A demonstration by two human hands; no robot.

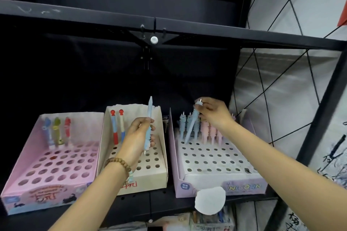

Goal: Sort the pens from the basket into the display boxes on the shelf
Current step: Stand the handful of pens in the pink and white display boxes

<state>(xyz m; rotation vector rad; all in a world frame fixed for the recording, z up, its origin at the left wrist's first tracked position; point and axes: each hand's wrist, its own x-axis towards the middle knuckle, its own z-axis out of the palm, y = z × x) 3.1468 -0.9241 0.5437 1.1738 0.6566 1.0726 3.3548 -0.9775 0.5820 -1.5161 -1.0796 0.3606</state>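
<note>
The right hand pinched a blue pen slanting into the back row of the lilac box. Left of it, the left hand gripped a spare pen. That slant might topple neighbours.

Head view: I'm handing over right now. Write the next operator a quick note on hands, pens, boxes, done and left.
Left hand grips a blue pen, tip up, over the beige box.
Right hand pinches the top of a tilted pen, its tip at the lilac box's back row.
Done: three pens stand in the pink box, two pens in the beige box, a row of blue and pink ones in the lilac box.
Left: seat the tilted pen, then place the blue pen, probably lilac box too. Basket not in view.
</note>
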